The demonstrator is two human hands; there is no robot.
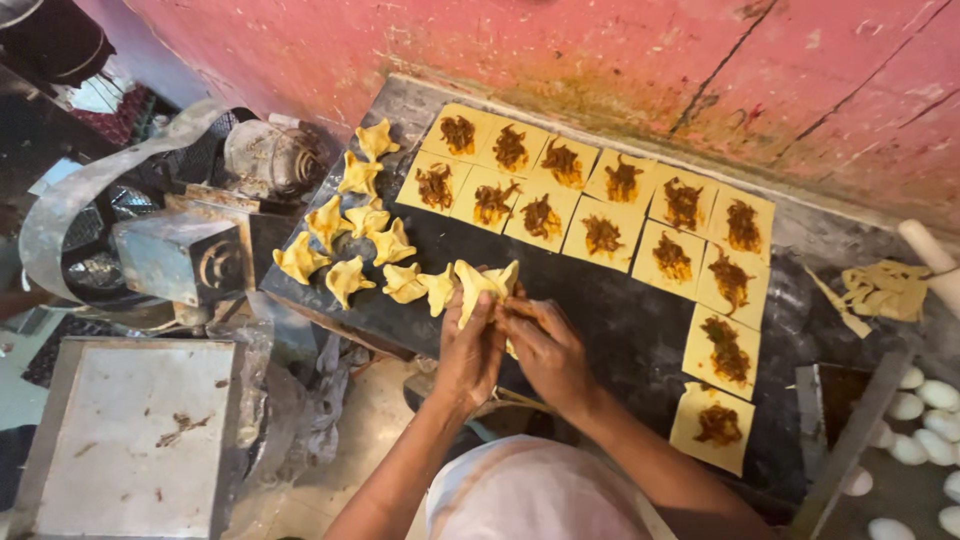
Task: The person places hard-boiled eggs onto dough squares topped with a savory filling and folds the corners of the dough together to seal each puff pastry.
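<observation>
Both of my hands pinch one yellow dough parcel (487,280) at the near edge of a dark stone slab (620,320). My left hand (468,350) grips it from the left and my right hand (545,350) from the right. Just left of it lie several folded parcels (350,235) in a loose cluster. Across the slab's far side and down its right side lie several flat dough squares (603,235), each with a heap of brown filling.
A red wall (600,60) backs the slab. Left of it stands a metal machine (190,250) and a white box lid (130,420). Dough scraps (885,290), a rolling pin end (930,250) and white dough balls (925,400) lie at right.
</observation>
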